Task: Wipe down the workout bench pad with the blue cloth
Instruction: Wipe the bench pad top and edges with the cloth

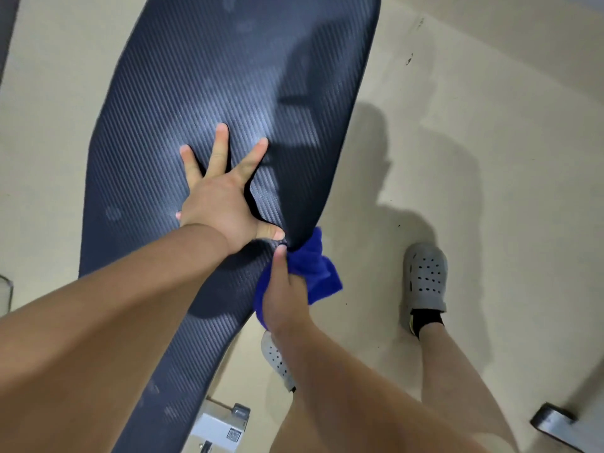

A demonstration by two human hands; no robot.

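The left hand (222,197) lies flat, fingers spread, on the dark textured workout bench pad (202,93). The right hand (287,299) is clenched around the bunched blue cloth (313,269), pressing it against the pad's right edge, just beside the left thumb. Grey perforated clogs (425,276) stand on the beige floor (490,158).

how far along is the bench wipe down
Done: cannot tell; the bench pad shows faint smudges, no clear wiped strip. In hand: the right hand grips the blue cloth at the pad's right edge, while the left hand presses flat on top. Left: apparently most of the top surface.
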